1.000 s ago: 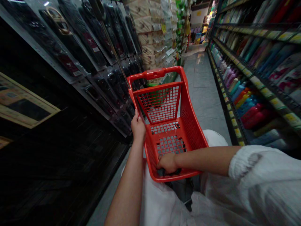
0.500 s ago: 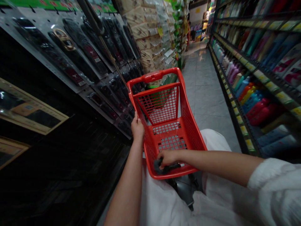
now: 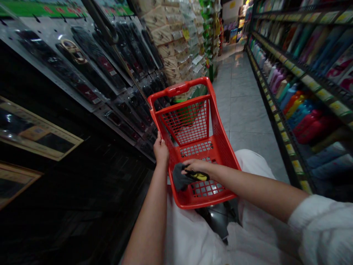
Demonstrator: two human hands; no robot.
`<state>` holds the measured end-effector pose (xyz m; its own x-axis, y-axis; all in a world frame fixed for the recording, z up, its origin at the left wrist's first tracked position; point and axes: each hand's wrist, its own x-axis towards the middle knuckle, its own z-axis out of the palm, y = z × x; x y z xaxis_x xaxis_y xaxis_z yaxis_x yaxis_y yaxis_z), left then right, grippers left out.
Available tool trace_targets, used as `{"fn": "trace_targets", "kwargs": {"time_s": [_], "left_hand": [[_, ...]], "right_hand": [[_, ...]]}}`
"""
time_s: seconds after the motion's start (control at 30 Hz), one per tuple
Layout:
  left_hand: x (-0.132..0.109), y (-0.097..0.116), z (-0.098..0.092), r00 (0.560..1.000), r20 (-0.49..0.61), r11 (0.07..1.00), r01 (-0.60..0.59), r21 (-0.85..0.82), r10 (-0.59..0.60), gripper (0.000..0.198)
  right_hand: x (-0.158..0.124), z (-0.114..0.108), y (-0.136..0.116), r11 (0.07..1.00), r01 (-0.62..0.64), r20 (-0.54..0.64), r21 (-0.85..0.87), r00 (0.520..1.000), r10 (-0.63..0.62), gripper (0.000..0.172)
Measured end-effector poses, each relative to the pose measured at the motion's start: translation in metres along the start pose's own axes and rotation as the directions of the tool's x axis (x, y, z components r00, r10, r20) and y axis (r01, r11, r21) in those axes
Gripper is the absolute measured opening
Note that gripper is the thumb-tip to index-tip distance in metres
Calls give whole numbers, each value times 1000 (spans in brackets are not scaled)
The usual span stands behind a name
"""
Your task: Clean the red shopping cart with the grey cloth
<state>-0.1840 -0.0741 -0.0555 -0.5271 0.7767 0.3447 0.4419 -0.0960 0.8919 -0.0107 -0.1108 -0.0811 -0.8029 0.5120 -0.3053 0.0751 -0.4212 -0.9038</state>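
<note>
A red plastic shopping basket cart [image 3: 176, 200] with grid walls stands in front of my knees. My left hand [image 3: 161, 150] is closed around the top rim on its left side, thumb up. Inside the basket, over the near end, my right hand [image 3: 197, 166] is closed on a dark grey cloth [image 3: 180, 176]. The cloth is bunched and hangs against the left wall. A black strip with a yellow patch shows below the palm; whether it belongs to the cloth I cannot tell.
Packaged belts [image 3: 91, 55] hang on a pegboard at the left, above dark cabinets. Tissue packs [image 3: 165, 36] are stacked beyond the cart. Shelves of bottles [image 3: 278, 79] line the right side. A grey tiled aisle [image 3: 242, 84] runs ahead.
My right hand has risen from the basket's near floor, lifting the grey cloth with it, and the yellow patch now shows. My left hand keeps its hold on the rim.
</note>
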Motion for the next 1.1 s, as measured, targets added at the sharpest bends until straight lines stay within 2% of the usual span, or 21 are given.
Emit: {"fn": "trace_targets", "kwargs": {"time_s": [0.07,0.13,0.17,0.23,0.3,0.33,0.4,0.43,0.47,0.5,0.57,0.6,0.67,0.77,0.8,0.87,0.93,0.97,1.0,1.1], "left_hand": [[0,-1,-1,1000,5,1000,0,-14,0,53],[0,-1,-1,1000,5,1000,8,-20,-8,52],[0,-1,-1,1000,3,1000,11,-19,-11,52],[0,0,-1,1000,-5,1000,9,-14,-9,52],[0,0,-1,1000,-6,1000,1,-8,-1,51],[0,1,-1,1000,-5,1000,-1,-5,1,52],[0,1,-1,1000,-3,1000,1,-8,-1,52],[-1,1,-1,1000,-2,1000,4,-13,-4,52],[-1,0,-1,1000,0,1000,5,-21,-5,52],[-1,0,-1,1000,2,1000,5,-29,-5,52],[0,-1,-1,1000,6,999,3,-38,-3,52],[0,-1,-1,1000,4,999,2,-37,-2,51],[1,-1,-2,1000,-2,1000,2,-27,-2,51],[2,-1,-2,1000,-4,1000,7,-9,-7,52],[3,-1,-1,1000,-4,1000,12,-6,-12,52],[4,-1,-2,1000,-10,1000,22,-3,-22,53],[6,-1,-3,1000,-12,1000,24,-1,-24,53],[7,-1,-5,1000,-3,1000,22,-4,-22,53],[8,-2,-7,1000,15,1000,21,-13,-21,53],[11,-2,-15,995,97,995,40,-86,-32,51]], "right_hand": [[7,1,2,996,77,-268,51,961,-61,14],[12,4,7,988,149,-385,-30,911,-149,19],[13,6,10,981,160,-367,-113,910,-191,22],[11,11,17,942,121,-210,-315,958,-193,27],[4,14,19,854,11,-24,-521,999,-27,26],[0,15,18,789,-54,39,-612,994,98,23],[-7,16,10,634,-148,61,-759,953,296,17],[-9,16,3,561,-182,5,-807,949,315,17],[-10,16,-3,507,-213,-82,-835,960,267,20],[-10,16,-10,483,-233,-172,-844,971,167,24],[-8,15,-18,532,-199,-278,-823,958,-71,30],[-6,14,-19,577,-134,-271,-806,949,-159,31],[-2,12,-16,638,43,-143,-769,961,-237,31],[-4,10,-8,684,183,78,-707,980,-182,27],[-7,10,-7,700,184,90,-690,982,-169,26],[-17,14,-7,710,171,0,-683,972,-234,25],[-32,22,-9,650,179,-103,-739,923,-372,32],[-39,26,-11,591,180,-112,-786,899,-423,37],[-44,31,-14,520,173,-90,-837,893,-441,43],[-46,37,-27,307,115,-11,-945,925,-381,50]]}}
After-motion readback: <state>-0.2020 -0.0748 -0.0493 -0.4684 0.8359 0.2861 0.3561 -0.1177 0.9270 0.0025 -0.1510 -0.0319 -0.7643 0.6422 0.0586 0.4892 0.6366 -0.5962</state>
